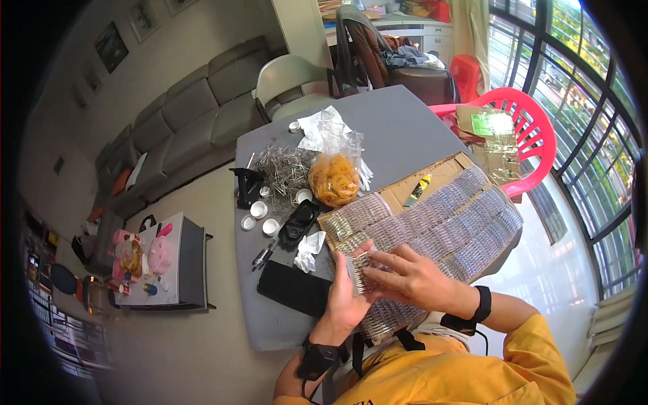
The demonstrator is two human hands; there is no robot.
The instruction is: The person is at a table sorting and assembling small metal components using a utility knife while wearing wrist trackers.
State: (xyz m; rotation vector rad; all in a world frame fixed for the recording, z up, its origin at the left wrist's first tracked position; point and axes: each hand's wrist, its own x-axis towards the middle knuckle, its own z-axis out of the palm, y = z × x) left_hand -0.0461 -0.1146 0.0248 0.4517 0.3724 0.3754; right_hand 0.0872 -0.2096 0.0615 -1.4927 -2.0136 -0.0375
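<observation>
My left hand (347,304) is at the near left corner of a cardboard sheet (388,191) covered with rows of small shiny metal pieces (445,226). Its thumb points up and its fingers curl around a narrow glinting thing that I cannot make out. My right hand (422,278) comes in from the right above the rows, fingers stretched and apart, their tips close to the left hand. A black phone (291,289) lies flat beside my left hand. On the sheet's bare far strip rests a yellow and black tool (418,190).
On the grey table (398,121), a bag of orange rubber bands (335,181) stands by a heap of thin metal pieces (283,169). White round lids (258,209), a black case (299,223) and crumpled tissue (310,251) lie near. A pink chair (536,135) holding cardboard stands right.
</observation>
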